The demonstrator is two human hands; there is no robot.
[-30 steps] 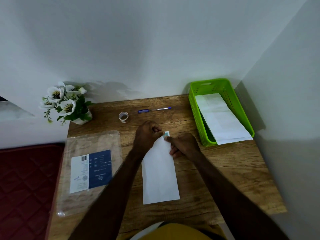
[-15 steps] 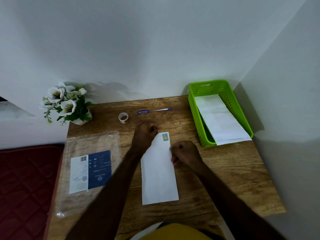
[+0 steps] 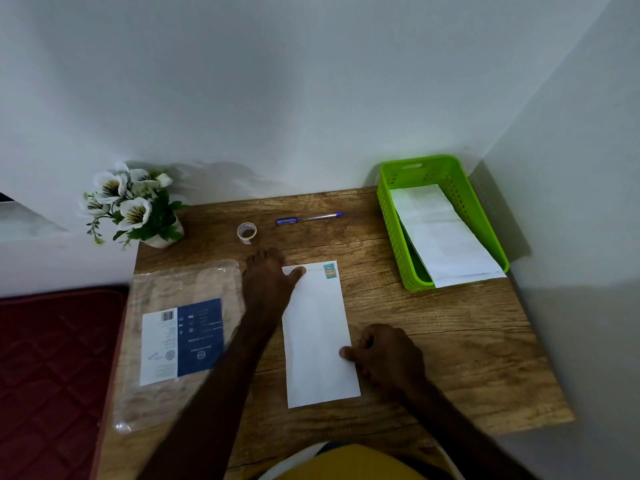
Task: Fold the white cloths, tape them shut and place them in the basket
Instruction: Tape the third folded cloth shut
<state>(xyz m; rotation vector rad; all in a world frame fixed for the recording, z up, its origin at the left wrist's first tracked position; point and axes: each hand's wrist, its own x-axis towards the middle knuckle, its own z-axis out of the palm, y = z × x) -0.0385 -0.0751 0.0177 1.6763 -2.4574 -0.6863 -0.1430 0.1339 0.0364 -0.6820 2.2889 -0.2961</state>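
Flat rectangular white cloth (image 3: pixel 317 337), perforated green basket (image 3: pixel 391 233), grained wooden table (image 3: pixel 450 341)

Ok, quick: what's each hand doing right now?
Left hand: open, flat, thumb pressing the folded white cloth's top left corner.
Right hand: curled, fingertips against the cloth's right edge; not lifting it.

Two bare forearms enter from the bottom edge, no sleeves showing on either. Left hand (image 3: pixel 268 277) and right hand (image 3: pixel 388 355) carry no rings, watch or bands that can be made out. Lower centre: a yellow garment (image 3: pixel 346 462) over the lap or torso, with a pale white edge curving along its left side
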